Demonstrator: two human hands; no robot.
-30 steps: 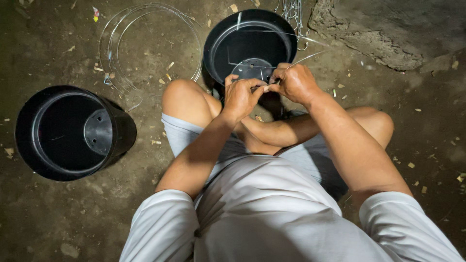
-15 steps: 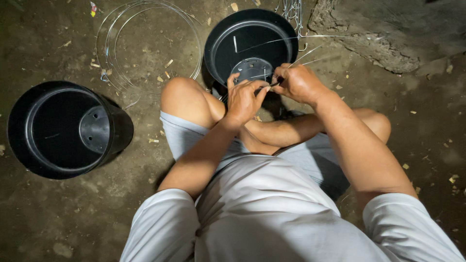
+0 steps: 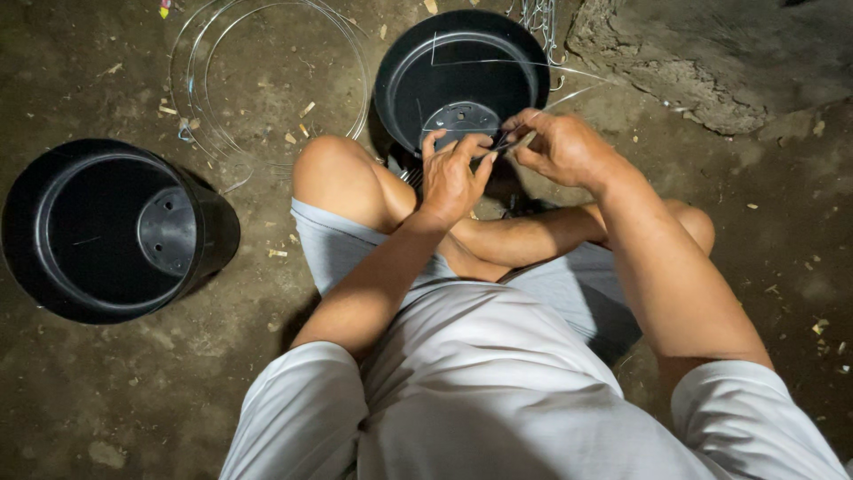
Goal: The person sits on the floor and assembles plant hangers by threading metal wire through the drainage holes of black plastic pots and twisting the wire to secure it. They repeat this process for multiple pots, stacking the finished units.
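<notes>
Black pot [image 3: 462,80] rim behind hands, thin wire [image 3: 498,142] barely visible

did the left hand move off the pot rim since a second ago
No. The left hand keeps its place at the near rim of the black pot, beside the right hand.

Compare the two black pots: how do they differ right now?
The pot by the hands lies in front of the knees, with the left hand and right hand at its rim and thin wire across its mouth. The pot on the left lies apart, untouched and free of wire. Both are black, empty and tipped toward the camera.
</notes>
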